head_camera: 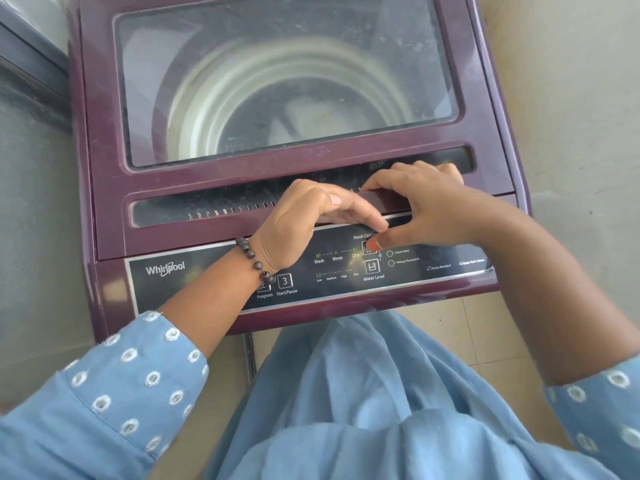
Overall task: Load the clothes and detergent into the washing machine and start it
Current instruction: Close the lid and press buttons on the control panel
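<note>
Two sleeves (114,386) of soft blue cloth with stitched white eyelet rings frame your view, and between them your blue dress (363,410) hangs in loose folds over the pale tiled floor (450,323).

One string of dark round beads, your bracelet (254,259), circles your left wrist. Your left hand (298,226) hovers over the panel (207,282), its fingers (349,211) bent loosely and gripping nothing.

Your right hand (426,206) has its fingers curled over the front lip of the lid (277,84), grasping that edge, while its thumb, with an orange-red nail, presses one square button under the "Wash Option" label. That glossy black panel, edged in a thin silver strip, also shows one "3" Start/Pause button (285,280), one Water Level button (372,266), a partly hidden Program button, and small green lights by Wash, Rinse and Dry.

One washer (104,202) in glossy plum plastic stands straight ahead of you, its lid down. Through the dusty, rounded window you can see one ringed, pale drum (294,98); something pale lies at its bottom, too blurred to name.
</note>
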Demonstrator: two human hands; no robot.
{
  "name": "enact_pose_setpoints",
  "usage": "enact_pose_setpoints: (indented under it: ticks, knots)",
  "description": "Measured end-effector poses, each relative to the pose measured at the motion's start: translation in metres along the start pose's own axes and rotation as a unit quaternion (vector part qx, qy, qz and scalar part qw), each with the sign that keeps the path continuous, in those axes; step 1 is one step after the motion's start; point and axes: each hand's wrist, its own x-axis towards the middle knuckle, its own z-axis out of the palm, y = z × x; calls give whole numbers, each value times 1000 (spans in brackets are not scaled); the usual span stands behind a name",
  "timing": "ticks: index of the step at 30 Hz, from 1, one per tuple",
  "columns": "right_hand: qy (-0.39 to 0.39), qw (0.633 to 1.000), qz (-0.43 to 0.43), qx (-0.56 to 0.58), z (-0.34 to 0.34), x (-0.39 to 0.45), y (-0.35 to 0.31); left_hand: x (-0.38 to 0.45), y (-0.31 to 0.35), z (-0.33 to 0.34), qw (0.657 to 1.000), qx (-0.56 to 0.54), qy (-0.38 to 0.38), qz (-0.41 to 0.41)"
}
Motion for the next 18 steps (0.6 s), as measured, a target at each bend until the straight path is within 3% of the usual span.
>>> enact_pose_setpoints:
  ticks: [18]
  knots:
    - [10, 999, 41, -2, 2, -1, -13, -3, -5, -1, 1000, -8, 12, 7]
